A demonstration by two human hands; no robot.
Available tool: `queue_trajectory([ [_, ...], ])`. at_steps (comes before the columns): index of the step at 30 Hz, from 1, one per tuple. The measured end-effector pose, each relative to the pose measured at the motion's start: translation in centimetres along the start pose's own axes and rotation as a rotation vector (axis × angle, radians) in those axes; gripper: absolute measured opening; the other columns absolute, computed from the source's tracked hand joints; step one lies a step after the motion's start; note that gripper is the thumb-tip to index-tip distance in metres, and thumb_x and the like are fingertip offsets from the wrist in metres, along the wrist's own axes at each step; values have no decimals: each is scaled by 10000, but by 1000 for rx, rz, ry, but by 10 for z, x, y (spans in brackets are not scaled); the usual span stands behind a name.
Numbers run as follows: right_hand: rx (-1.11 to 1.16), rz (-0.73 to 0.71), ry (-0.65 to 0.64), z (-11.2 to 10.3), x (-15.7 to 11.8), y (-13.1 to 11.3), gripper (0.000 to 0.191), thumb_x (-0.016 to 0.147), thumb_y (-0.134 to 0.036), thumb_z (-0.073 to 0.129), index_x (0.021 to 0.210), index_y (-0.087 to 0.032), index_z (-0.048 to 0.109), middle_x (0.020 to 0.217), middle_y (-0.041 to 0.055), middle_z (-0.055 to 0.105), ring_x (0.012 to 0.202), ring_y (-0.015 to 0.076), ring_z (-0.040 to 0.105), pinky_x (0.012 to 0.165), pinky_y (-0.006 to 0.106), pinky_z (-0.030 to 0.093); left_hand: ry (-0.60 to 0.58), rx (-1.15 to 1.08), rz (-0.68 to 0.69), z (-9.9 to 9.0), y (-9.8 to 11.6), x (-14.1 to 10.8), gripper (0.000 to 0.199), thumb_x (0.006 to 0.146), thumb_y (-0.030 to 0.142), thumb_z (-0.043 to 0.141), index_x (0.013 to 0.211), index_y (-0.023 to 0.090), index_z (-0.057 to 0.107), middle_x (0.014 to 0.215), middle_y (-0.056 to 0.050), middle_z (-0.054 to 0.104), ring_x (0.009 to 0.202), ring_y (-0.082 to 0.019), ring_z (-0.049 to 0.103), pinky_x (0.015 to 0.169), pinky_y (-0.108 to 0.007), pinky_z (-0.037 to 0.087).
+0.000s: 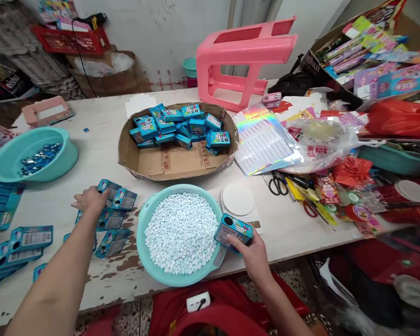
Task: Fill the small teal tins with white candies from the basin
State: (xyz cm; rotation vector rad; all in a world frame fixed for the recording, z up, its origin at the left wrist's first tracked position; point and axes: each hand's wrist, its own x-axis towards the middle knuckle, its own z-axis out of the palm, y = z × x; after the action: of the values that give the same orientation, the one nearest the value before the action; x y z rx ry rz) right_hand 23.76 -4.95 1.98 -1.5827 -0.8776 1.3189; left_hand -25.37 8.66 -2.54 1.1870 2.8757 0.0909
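Observation:
My right hand (254,256) grips a small blue candy box (233,231) with a dark round hole at one end. The box is above the right rim of a turquoise basin (142,247) full of pale blue and white candies (182,233). Over on the left, my left hand (91,199) is above a group of similar blue boxes, its visible fingers spread. Its thumb side is beside one box (108,187); whether they touch is hidden. More boxes (124,199) stand close by in loose rows, several with a dark hole showing.
Behind the basin sits a cardboard tray (154,161) with blue boxes piled inside. A round white scale (238,199) stands right of the basin. Another turquoise basin (68,156) holds shiny blue pieces. Scissors (278,183), holographic sheets (262,140) and a pink stool (245,51) occupy the right side.

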Motion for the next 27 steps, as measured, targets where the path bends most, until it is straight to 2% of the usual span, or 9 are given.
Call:
queue_trajectory([
  [2,2,17,25,-2,2,3,417,631,-377,770,960,-180,607,888,43,702,823,221,633,791,360,511,135,-71,121,-10,8,-21,456,766,515,538,992,121,570,1118,-156,574,1156,-424,410,885,-612,320],
  [4,4,32,43,-4,4,9,420,630,-381,770,960,-177,611,896,46,705,829,221,633,795,358,509,208,-216,365,-17,27,-61,409,828,474,482,1031,130,570,1088,-142,590,1080,-338,485,892,-518,376],
  [8,44,41,78,-1,7,21,426,650,-401,751,985,-175,615,924,54,707,834,217,634,800,360,506,-172,-516,947,1,100,-173,316,881,414,439,1035,181,586,1033,-86,625,988,-214,546,890,-365,429],
  [11,65,29,73,0,5,21,430,651,-410,747,981,-169,615,916,57,708,817,215,636,788,361,509,-340,-475,1192,28,155,-239,337,873,409,453,1116,207,571,1151,-78,581,1084,-221,485,954,-381,383],
  [13,47,24,63,0,2,17,435,651,-408,748,986,-167,610,920,59,708,820,216,635,791,361,509,-335,-394,1192,38,175,-261,365,842,423,488,1115,197,571,1175,-96,549,1093,-251,451,960,-412,360],
  [15,25,22,60,-2,-1,12,435,653,-410,746,985,-166,607,921,61,706,821,217,635,790,360,510,-343,-307,1157,42,176,-269,328,829,426,489,1044,201,594,1106,-95,557,1034,-262,458,916,-425,368],
  [19,5,-14,29,1,-4,3,403,658,-422,732,944,-163,614,860,53,699,768,207,625,742,342,516,-430,-232,1120,37,141,-266,236,834,397,462,878,226,619,928,-71,574,917,-240,490,824,-382,392],
  [23,-69,-90,-35,14,-3,-2,417,659,-419,729,971,-171,604,839,35,678,752,196,611,710,316,508,-472,-614,690,38,108,-260,169,742,385,581,720,221,615,790,-50,569,815,-210,518,746,-315,401],
  [27,-239,-239,-103,31,2,-3,382,694,-417,703,979,-185,598,862,31,659,790,203,613,724,319,495,-471,-917,333,40,106,-253,236,704,419,607,623,202,562,643,-16,532,657,-169,515,618,-264,397],
])
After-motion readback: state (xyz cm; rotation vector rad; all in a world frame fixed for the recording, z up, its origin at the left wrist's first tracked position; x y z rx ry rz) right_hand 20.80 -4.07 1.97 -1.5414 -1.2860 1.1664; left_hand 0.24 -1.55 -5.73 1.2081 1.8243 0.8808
